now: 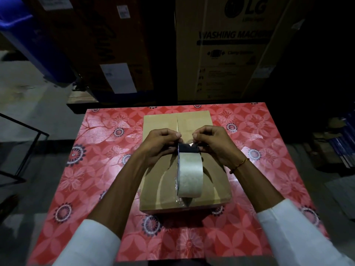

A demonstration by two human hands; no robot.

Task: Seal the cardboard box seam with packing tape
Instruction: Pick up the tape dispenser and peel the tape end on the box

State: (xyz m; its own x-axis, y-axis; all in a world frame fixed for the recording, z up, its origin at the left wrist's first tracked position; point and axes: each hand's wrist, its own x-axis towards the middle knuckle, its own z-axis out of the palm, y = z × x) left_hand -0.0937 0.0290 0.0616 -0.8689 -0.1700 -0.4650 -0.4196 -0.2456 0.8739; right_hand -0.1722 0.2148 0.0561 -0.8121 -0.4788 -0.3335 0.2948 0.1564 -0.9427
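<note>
The cardboard box sits on the floral tabletop, the packing tape roll standing on its seam. My left hand and right hand each keep a pinching grip on the tape's free end; it could fold and stick to itself, or land off the seam
</note>
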